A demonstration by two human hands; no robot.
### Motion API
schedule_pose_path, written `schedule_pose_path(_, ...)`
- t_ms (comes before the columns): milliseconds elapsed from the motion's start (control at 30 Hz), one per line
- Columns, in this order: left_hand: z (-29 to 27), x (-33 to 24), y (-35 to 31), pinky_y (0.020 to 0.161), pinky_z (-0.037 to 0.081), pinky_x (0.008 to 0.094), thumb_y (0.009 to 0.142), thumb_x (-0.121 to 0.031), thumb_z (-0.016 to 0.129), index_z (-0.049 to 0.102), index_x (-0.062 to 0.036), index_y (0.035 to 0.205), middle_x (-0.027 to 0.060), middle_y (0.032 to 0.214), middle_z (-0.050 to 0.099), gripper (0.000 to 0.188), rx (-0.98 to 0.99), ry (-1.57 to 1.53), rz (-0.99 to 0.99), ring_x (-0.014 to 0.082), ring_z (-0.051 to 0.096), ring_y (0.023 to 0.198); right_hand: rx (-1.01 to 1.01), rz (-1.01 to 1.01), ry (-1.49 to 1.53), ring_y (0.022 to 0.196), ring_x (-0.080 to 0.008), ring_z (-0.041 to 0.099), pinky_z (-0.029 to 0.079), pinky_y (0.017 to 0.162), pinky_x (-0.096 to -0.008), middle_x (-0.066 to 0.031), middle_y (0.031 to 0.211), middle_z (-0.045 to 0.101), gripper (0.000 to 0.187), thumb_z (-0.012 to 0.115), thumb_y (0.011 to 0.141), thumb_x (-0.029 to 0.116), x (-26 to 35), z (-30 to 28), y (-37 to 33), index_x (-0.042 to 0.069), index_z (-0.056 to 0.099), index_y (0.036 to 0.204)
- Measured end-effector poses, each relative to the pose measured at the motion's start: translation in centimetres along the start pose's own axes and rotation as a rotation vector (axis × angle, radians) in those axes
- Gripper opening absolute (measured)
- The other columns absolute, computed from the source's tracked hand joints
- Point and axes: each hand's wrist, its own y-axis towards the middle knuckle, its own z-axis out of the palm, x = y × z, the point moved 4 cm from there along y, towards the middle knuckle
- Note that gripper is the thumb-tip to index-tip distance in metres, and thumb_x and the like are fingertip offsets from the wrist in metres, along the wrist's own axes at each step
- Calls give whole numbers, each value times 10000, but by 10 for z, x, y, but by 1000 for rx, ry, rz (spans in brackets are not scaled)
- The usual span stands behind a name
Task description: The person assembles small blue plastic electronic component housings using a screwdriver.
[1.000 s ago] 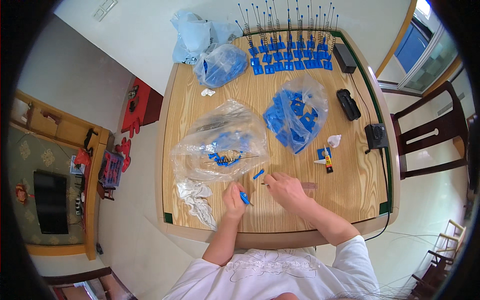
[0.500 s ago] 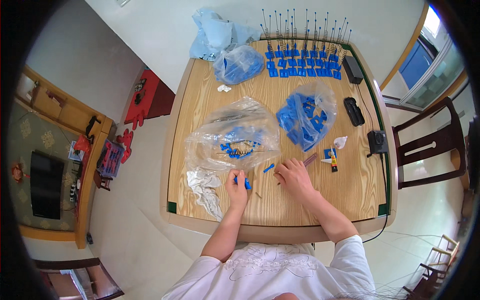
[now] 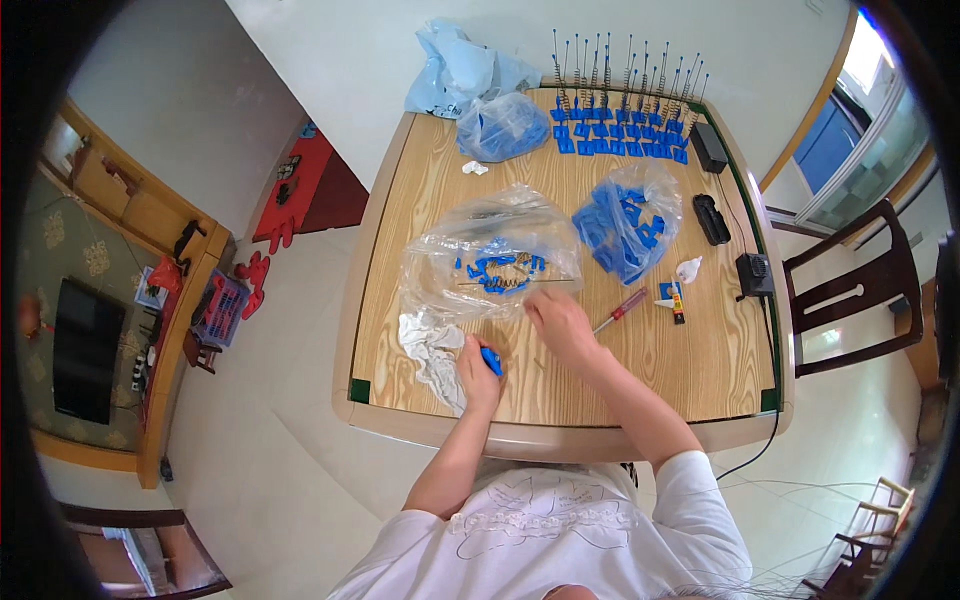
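My left hand (image 3: pixel 479 378) is closed around a blue plastic piece (image 3: pixel 491 361), just above the near part of the table beside a crumpled white cloth (image 3: pixel 432 352). Most of the piece is hidden in the palm. Fingers drawn together, my right hand (image 3: pixel 560 325) is at the near right edge of a clear plastic bag (image 3: pixel 440 255); whatever its fingertips hold is hidden. Inside the bag's mouth lie small blue parts (image 3: pixel 491 286), coiled springs (image 3: pixel 512 283) and a thin dark rod. A short thin stick (image 3: pixel 541 358) is on the table between my hands.
Right of my right hand lie a screwdriver (image 3: pixel 622 308), a glue tube (image 3: pixel 677 304) and a white lump (image 3: pixel 689 268). A bag of blue parts (image 3: pixel 628 225) is behind them. Blue bases with upright springs and rods (image 3: pixel 625 130) crowd the far edge, near another bag (image 3: pixel 502 128).
My right hand has moved away and left to the bag's edge, uncovering the screwdriver. The small blue part near it no longer shows. My left hand keeps its blue piece. The view has shifted slightly.
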Motion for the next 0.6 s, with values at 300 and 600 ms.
schedule_pose_path(300, -1, -2, 2, 470, 340, 242, 1023, -370, 308, 479, -74, 716, 15, 611, 472, 460, 14, -96, 23, 86, 426, 537, 424, 153, -255, 879, -362, 604, 473, 747, -454, -169, 887, 626, 179, 624, 801, 198, 10, 18, -25, 37, 611, 878)
schedule_pose_path(600, -1, -4, 3, 445, 340, 238, 1018, -434, 294, 486, -78, 736, 26, 565, 482, 494, 106, -237, -23, 99, 444, 486, 280, 247, 126, 734, -308, 652, 506, 656, -399, -159, 827, 660, 187, 643, 818, 175, 43, 2, -46, 5, 616, 890)
